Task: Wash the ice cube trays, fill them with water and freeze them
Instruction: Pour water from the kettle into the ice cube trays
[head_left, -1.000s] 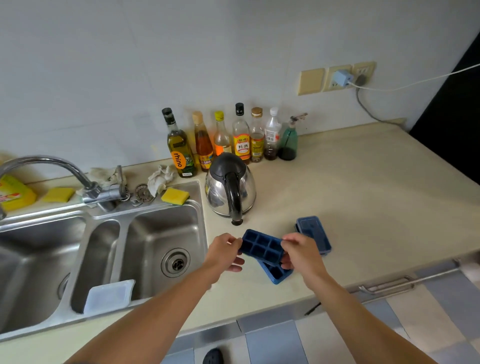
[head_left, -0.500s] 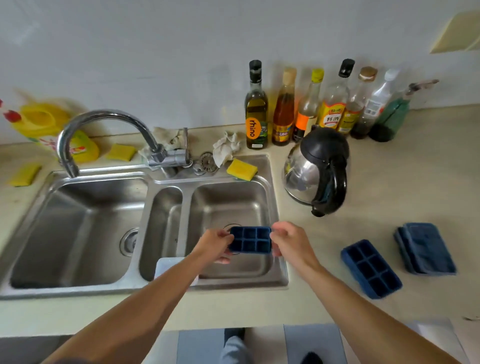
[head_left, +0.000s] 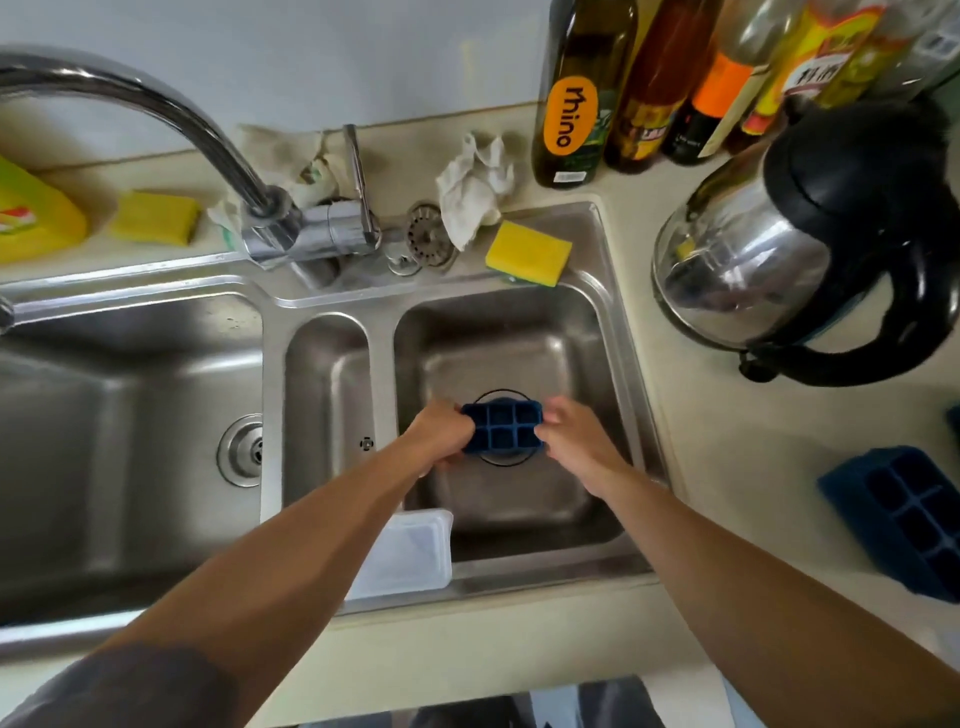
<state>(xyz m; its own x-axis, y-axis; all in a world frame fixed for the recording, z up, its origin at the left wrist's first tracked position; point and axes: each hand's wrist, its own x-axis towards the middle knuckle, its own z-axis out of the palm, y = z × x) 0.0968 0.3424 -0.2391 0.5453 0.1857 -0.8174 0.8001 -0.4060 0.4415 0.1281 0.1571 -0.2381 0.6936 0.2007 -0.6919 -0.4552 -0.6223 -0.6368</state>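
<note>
A small dark blue ice cube tray (head_left: 502, 432) is low inside the right sink basin (head_left: 587, 514), over the drain. My left hand (head_left: 440, 435) grips its left end. My right hand (head_left: 574, 435) holds its right end with fingers curled at the edge. A second blue ice cube tray (head_left: 904, 514) lies on the counter at the right, cavities up. The corner of another blue piece (head_left: 955, 423) shows at the right edge. The faucet spout (head_left: 156, 114) arches to the left; no water is seen running.
A translucent white lid (head_left: 410, 556) leans on the sink's front rim. A yellow sponge (head_left: 527, 252) sits on the back rim, with another sponge (head_left: 156, 217), a rag (head_left: 475, 189), and a strainer (head_left: 423, 234). A steel kettle (head_left: 810, 260) and several bottles (head_left: 576, 104) stand at the right.
Both hands carried the tray from the counter leftward over the sink, then lowered it deep into the right basin. The camera came closer and tilted down.
</note>
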